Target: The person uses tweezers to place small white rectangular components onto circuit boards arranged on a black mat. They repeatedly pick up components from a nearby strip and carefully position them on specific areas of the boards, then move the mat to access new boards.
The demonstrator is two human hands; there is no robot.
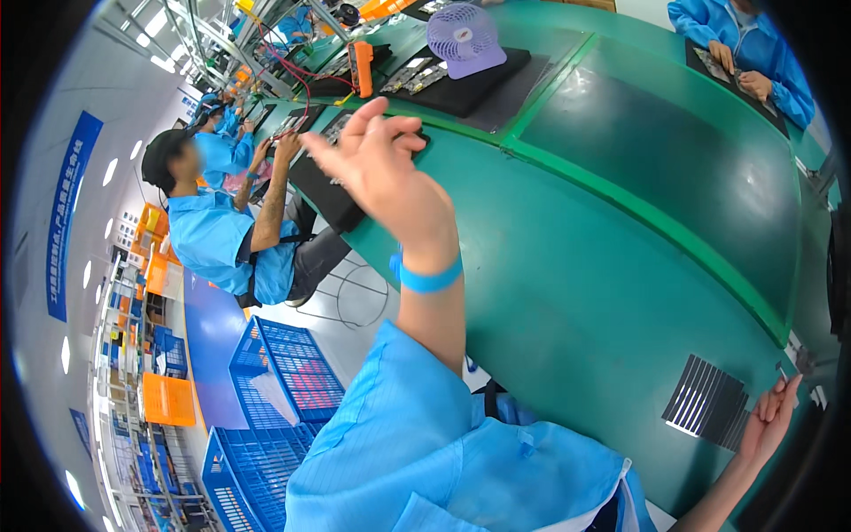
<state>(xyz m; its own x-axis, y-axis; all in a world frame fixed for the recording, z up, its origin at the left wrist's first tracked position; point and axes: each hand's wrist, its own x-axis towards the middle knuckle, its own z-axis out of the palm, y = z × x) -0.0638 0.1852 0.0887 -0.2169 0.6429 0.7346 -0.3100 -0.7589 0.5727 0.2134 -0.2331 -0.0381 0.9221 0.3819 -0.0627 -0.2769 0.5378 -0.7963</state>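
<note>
The left hand [386, 173] is raised above the near edge of the green table [567, 266], with the palm turned and the fingers spread. Nothing is grasped by it; the grip is released. A blue wristband [427, 277] is worn on the left wrist, and the arm is covered from the elbow down by a light blue sleeve [417, 417].

The right hand [769, 417] is seen at the near right corner of the table. Its fingertips are brought together at a small thin piece [784, 372], which appears to be pinched between them; the piece is too small for its kind to be told. Just beside this hand, a dark ribbed panel [705, 403] with pale stripes lies flat on the table near its near edge.

A raised green rail [656, 217] runs along the table and borders a darker belt [683, 151] on the far side. Toward the far left corner, a black mat [470, 89] is laid on the table, and a small lilac fan [463, 37] stands on it. An orange meter [361, 67] stands just to the left of the mat.

A seated person in a blue coat [213, 239] is positioned at the left end of the table. Another person's hands [740, 71] rest at the far right edge. Blue crates [284, 372] are stacked on the floor below the near edge.
</note>
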